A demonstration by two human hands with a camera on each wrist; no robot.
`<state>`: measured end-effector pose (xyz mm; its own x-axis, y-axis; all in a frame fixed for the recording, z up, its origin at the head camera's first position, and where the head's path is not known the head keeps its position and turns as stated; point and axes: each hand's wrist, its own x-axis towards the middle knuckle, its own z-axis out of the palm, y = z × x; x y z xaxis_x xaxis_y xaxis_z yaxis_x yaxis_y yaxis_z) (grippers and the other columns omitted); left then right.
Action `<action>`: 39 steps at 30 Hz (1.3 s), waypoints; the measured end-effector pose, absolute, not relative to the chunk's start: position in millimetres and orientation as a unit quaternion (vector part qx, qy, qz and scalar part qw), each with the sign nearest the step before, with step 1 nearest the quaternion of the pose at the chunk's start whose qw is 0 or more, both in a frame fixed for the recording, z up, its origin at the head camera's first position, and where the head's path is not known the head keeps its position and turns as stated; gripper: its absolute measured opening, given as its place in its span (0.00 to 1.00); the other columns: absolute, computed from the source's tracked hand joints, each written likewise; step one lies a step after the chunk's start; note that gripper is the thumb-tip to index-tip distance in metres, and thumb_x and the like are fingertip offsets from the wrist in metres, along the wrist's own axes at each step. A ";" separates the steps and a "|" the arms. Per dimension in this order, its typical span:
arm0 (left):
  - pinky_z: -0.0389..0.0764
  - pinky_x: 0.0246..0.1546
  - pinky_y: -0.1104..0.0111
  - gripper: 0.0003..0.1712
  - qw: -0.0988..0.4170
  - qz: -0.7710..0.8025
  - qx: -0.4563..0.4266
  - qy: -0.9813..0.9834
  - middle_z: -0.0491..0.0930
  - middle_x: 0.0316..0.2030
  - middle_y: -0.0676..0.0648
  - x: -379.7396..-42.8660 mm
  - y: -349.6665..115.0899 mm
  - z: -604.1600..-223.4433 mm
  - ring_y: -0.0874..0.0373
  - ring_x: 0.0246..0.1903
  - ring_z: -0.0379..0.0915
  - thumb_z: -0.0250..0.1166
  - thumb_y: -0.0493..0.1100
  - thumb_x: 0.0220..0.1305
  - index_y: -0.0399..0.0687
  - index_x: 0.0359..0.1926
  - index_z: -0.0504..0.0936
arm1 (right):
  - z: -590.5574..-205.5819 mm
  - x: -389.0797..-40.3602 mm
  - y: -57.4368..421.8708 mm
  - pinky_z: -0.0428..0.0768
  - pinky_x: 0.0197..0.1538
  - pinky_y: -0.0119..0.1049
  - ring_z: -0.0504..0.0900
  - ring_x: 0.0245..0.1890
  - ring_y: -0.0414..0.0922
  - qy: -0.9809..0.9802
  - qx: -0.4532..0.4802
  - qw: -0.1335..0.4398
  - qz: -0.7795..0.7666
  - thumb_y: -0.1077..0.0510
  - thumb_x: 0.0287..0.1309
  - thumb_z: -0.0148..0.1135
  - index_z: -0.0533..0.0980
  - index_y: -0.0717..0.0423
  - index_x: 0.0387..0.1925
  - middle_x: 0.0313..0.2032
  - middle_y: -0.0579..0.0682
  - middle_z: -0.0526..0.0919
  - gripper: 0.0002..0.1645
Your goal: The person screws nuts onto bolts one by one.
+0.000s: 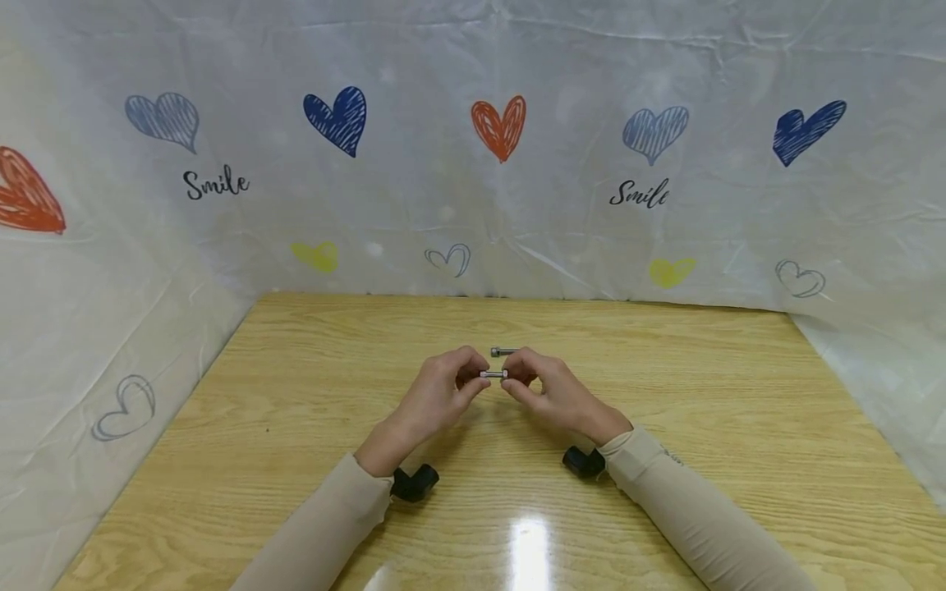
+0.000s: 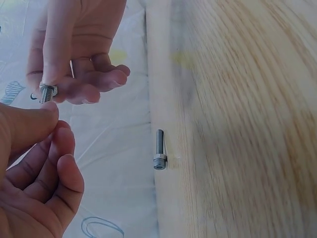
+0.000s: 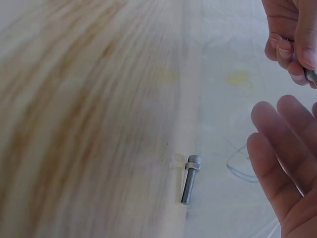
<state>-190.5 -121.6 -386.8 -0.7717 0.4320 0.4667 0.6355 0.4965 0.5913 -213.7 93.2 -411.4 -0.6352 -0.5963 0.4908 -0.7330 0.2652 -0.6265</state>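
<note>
A small metal bolt (image 1: 493,374) is held level between the two hands, above the table. My left hand (image 1: 436,390) pinches its left end between thumb and fingers, which hide the bolt's head. At the other end sits a hex nut (image 2: 48,88), with threads showing just below it in the left wrist view. Thumb and forefinger of my right hand (image 1: 554,390) pinch this nut, while its other fingers (image 3: 277,173) stretch out loosely. Just beyond the hands, a second bolt (image 3: 189,183) lies on the table with a nut (image 2: 159,156) close to its head.
The wood-grain table (image 1: 296,476) reaches back to a white cloth (image 1: 414,205) printed with hearts and "Smile". Black wrist-worn devices (image 1: 415,483) show under both forearms. Light glares off the table near its front.
</note>
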 end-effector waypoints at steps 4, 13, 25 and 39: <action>0.77 0.28 0.71 0.09 0.126 -0.403 -0.309 -0.852 0.80 0.30 0.50 -189.0 -124.1 -386.6 0.64 0.26 0.74 0.66 0.31 0.59 0.40 0.40 0.77 | -411.5 -214.1 91.2 0.77 0.40 0.34 0.77 0.33 0.36 -0.794 0.417 0.070 0.436 0.57 0.69 0.54 0.75 0.55 0.42 0.34 0.40 0.78 0.07; 0.76 0.27 0.71 0.06 0.133 -0.396 -0.319 -0.850 0.79 0.29 0.52 -187.6 -127.1 -386.2 0.65 0.25 0.71 0.65 0.32 0.61 0.43 0.36 0.77 | -411.7 -214.8 88.8 0.76 0.38 0.34 0.75 0.32 0.36 -0.796 0.419 0.072 0.431 0.55 0.72 0.50 0.76 0.48 0.37 0.31 0.41 0.76 0.09; 0.75 0.26 0.70 0.04 0.118 -0.399 -0.323 -0.850 0.80 0.29 0.48 -189.1 -122.5 -385.1 0.63 0.24 0.70 0.64 0.33 0.62 0.43 0.36 0.77 | -412.7 -214.2 95.4 0.79 0.39 0.39 0.77 0.34 0.36 -0.808 0.398 0.060 0.431 0.52 0.67 0.57 0.74 0.49 0.52 0.40 0.40 0.77 0.14; 0.75 0.26 0.71 0.06 0.125 -0.397 -0.318 -0.852 0.79 0.28 0.51 -189.6 -121.7 -385.9 0.64 0.24 0.70 0.65 0.32 0.61 0.44 0.36 0.77 | -413.1 -213.3 92.0 0.78 0.35 0.34 0.80 0.31 0.40 -0.788 0.419 0.093 0.442 0.65 0.65 0.57 0.72 0.54 0.47 0.37 0.48 0.79 0.10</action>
<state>-189.6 -121.7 -385.9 -0.7659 0.4429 0.4661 0.6417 0.4818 0.5967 -213.3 92.0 -413.1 -0.6318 -0.5782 0.5162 -0.7420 0.2586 -0.6185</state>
